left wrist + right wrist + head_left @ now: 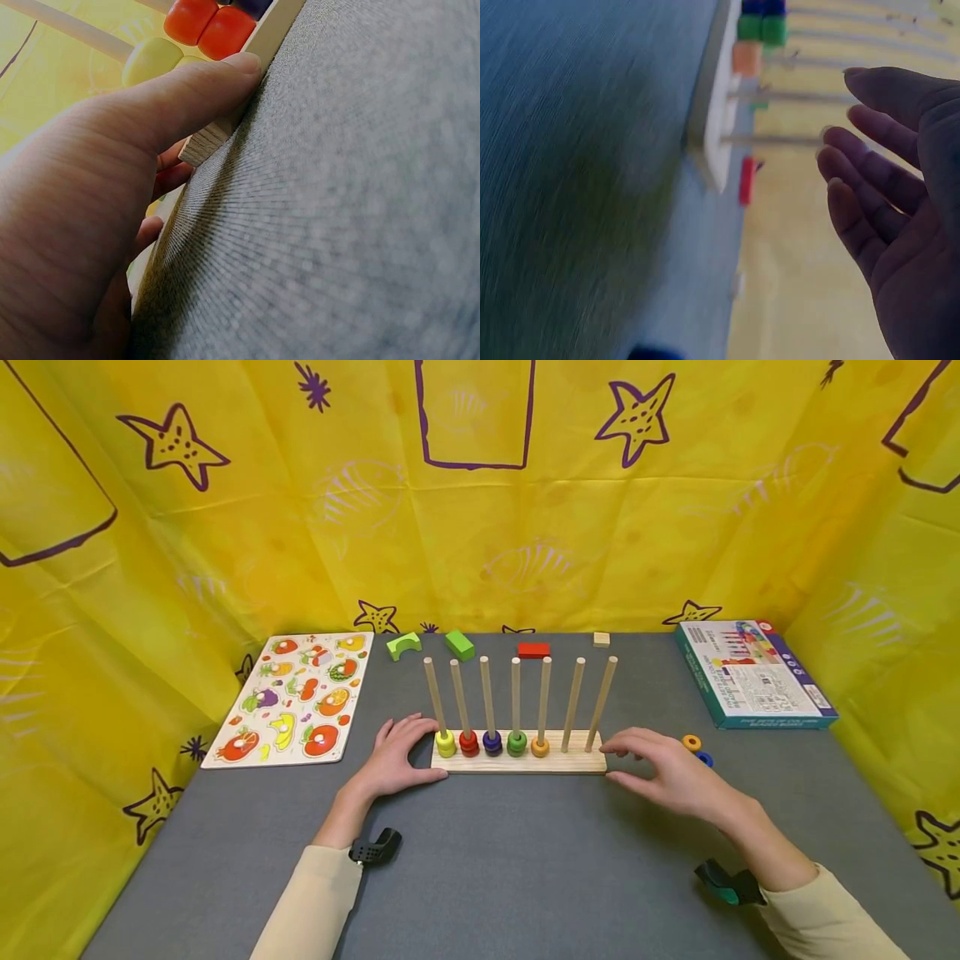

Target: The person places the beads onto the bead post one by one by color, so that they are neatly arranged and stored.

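A wooden peg board (517, 764) with several upright pegs lies on the grey table. My left hand (396, 757) grips its left end, thumb along the front edge and fingers at the back; in the left wrist view the thumb (202, 90) lies against the wood. Yellow beads (446, 744), red beads (468, 744), dark blue beads (492, 744) and green beads (516, 744) sit in pairs on their pegs, then a single orange bead (540, 747). Two pegs at the right are bare. Beside that end, my right hand (667, 768) holds nothing, fingers loosely bent and apart.
An orange ring (692, 743) and a blue ring (704, 759) lie behind the right hand. A fruit puzzle board (288, 700) is at left, a printed box (753, 675) at right. Green blocks (460, 645), a red block (533, 650) and a small plain block (602, 640) line the back.
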Demonstrator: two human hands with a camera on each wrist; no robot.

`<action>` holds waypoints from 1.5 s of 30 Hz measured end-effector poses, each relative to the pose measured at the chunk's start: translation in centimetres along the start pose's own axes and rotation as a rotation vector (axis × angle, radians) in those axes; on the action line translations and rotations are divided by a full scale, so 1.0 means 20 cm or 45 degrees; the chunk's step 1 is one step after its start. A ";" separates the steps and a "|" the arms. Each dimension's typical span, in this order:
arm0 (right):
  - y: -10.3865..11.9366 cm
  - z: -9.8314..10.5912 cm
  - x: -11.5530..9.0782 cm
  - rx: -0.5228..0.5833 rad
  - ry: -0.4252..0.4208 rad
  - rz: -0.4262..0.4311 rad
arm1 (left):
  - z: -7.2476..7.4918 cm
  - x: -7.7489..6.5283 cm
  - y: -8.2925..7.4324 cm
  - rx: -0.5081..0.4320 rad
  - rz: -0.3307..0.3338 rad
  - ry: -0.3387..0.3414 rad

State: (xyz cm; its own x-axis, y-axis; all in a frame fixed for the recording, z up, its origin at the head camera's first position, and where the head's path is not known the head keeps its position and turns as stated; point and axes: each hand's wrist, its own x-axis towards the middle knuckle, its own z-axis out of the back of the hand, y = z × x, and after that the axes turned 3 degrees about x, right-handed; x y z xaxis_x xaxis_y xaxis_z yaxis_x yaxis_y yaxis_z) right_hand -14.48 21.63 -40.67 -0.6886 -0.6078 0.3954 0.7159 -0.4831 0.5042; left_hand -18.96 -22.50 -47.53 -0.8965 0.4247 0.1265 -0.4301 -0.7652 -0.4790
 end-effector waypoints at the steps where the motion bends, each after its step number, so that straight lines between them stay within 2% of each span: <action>1: -0.02 0.01 -0.01 -0.012 -0.013 -0.001 | 0.00 0.00 0.00 0.000 0.003 0.003; 4: -0.09 0.04 -0.05 -0.053 -0.043 -0.044 | 0.00 0.00 0.00 0.003 0.003 0.005; 12: -0.26 0.14 -0.14 -0.120 -0.079 -0.256 | 0.00 0.00 0.00 0.004 0.004 0.008; 21: -0.42 0.19 -0.23 -0.165 -0.105 -0.311 | 0.00 0.00 0.01 0.002 0.000 -0.008; 28: -0.46 0.22 -0.27 -0.146 -0.019 -0.429 | -0.01 0.00 0.01 0.001 0.000 -0.007; 36: -0.47 0.24 -0.25 -0.114 0.083 -0.558 | -0.01 0.00 0.01 -0.005 0.009 -0.001; 45: -0.45 0.23 -0.22 -0.144 0.070 -0.538 | 0.00 0.00 0.00 -0.003 0.019 0.008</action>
State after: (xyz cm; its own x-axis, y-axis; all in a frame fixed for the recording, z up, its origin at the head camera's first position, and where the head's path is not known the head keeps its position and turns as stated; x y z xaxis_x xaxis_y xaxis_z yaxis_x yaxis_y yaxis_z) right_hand -18.45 31.50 -43.31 -0.9186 -0.3732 0.1296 0.3830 -0.7604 0.5245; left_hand -19.03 -22.43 -47.61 -0.9019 0.4166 0.1140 -0.4167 -0.7701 -0.4830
